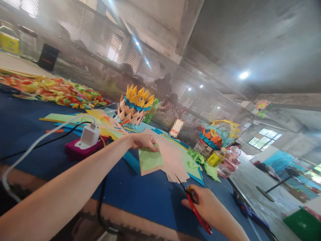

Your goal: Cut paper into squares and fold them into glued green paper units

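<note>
My left hand pinches the edge of a light green square sheet of paper, thumb on top. Beside and partly under that sheet lies a stack of pale pink paper with cut, uneven ends on the near side. My right hand is closed round red-handled scissors. Their dark blades point up and left, with the tips at the near edge of the pink sheets. Whether the blades touch the paper I cannot tell.
On the blue table are a purple power strip with a white charger, a heap of colourful paper scraps, a folded-paper basket, another paper piece, folded green pieces and a pink bottle.
</note>
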